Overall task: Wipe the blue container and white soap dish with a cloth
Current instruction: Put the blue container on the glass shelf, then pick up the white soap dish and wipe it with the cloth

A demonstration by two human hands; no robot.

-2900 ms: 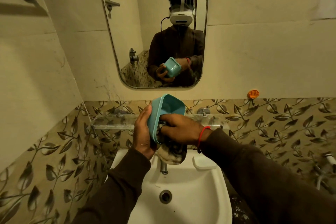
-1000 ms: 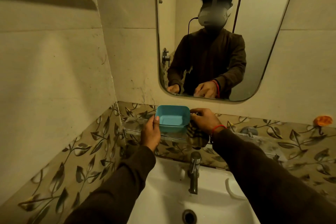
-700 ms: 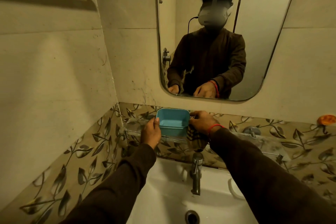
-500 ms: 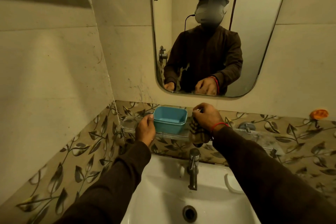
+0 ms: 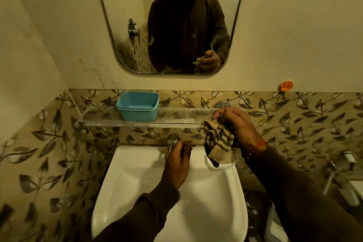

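The blue container (image 5: 137, 106) stands upright on the glass shelf (image 5: 176, 119), left of centre, and neither hand touches it. My right hand (image 5: 238, 124) is at the shelf's right end, shut on a striped cloth (image 5: 220, 143) that hangs down from it. The hanging cloth hides most of the white soap dish (image 5: 217, 166) on the basin's back right corner. My left hand (image 5: 177, 162) is over the tap (image 5: 172, 140) with its fingers loosely curled, and I see nothing in it. The tap's spout is hidden under that hand.
The white basin (image 5: 121, 175) fills the lower middle. A mirror (image 5: 169, 25) hangs above the shelf and reflects me and the cloth. An orange hook (image 5: 286, 86) is on the wall at right. Pipes and a valve (image 5: 348, 158) stick out low on the right.
The blue container has gone from my hands onto the shelf. My left hand let go and dropped to the tap. My right hand moved right with the cloth. My view tilted down.
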